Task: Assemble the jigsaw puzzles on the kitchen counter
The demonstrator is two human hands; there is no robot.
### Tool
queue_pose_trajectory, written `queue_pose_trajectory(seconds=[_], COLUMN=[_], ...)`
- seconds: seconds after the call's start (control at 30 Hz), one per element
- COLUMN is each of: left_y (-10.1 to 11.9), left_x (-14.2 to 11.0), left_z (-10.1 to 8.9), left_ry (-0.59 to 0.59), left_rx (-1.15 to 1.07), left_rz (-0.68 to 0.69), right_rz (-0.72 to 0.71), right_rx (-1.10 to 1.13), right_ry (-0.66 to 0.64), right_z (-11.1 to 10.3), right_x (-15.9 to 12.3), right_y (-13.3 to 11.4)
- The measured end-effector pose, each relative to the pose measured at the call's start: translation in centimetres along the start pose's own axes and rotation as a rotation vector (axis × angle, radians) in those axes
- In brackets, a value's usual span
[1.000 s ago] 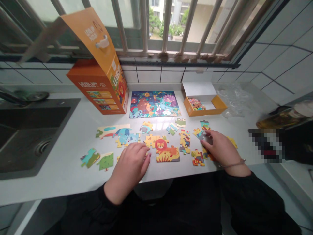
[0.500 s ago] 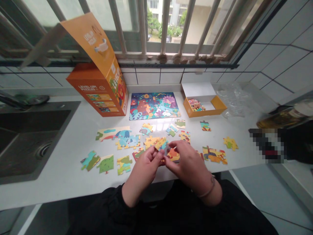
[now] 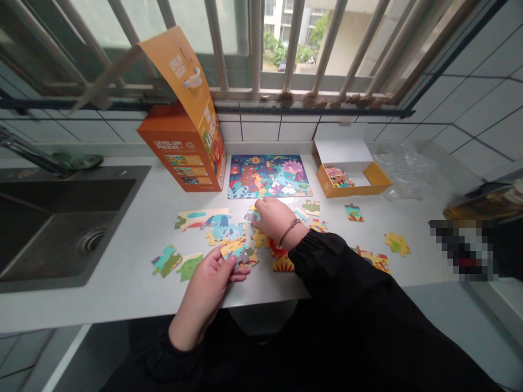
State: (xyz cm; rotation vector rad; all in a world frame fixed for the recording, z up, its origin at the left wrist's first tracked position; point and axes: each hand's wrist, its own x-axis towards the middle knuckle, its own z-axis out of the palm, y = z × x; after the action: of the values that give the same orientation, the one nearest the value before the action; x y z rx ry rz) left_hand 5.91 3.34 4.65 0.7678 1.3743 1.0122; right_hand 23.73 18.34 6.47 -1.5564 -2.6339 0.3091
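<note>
My left hand [image 3: 218, 277] is closed on joined puzzle pieces [image 3: 241, 256] in yellow, blue and grey, raised above the counter's front part. My right hand [image 3: 274, 219] reaches across the middle, thumb and fingers closed on the right side of a blue and yellow puzzle piece [image 3: 251, 213] on the counter. Left of it lies a joined section with blue elephants [image 3: 220, 228]. A green piece [image 3: 190, 265] and a teal-green section [image 3: 166, 260] are near my left hand. Under my right wrist and sleeve, a red and orange section [image 3: 281, 261] is partly hidden.
Behind the pieces lies a finished dark blue animal puzzle [image 3: 269, 176]. A tall orange puzzle box [image 3: 180, 149] stands back left, and an open yellow box [image 3: 353, 190] holding pieces back right, beside clear plastic wrapping [image 3: 404, 169]. A sink [image 3: 69, 218] is left; a yellow piece [image 3: 397, 244] lies right.
My hands have parted. My left hand has moved left with the joined pieces, while my right hand has let go of them and reached forward to another piece. The view has turned left.
</note>
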Motion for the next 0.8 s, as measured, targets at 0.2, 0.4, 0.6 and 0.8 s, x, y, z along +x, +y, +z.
queue_pose_trajectory(seconds=[0.2,0.4,0.6,0.8], left_y=[0.8,1.0,1.2,0.6], left_x=[-0.3,-0.4,-1.2,-2.2], left_z=[-0.5,-0.8,-1.0,0.6], left_ry=[-0.052,-0.066,-0.121,-0.165], left_rx=[0.014,0.016,-0.064,-0.026], left_rz=[0.013,-0.003,-0.05,-0.109], right_rz=[-0.059,-0.17,-0.494,-0.427], right_rx=[-0.014,0.042,0.378,0.424], right_ry=[-0.022,0.021,0.147,0.155], right_z=[0.4,-0.9,-2.1,-0.1], right_x=[1.3,-0.5,-8.4,-14.2], right_y=[0.2,1.1,1.1,0.9])
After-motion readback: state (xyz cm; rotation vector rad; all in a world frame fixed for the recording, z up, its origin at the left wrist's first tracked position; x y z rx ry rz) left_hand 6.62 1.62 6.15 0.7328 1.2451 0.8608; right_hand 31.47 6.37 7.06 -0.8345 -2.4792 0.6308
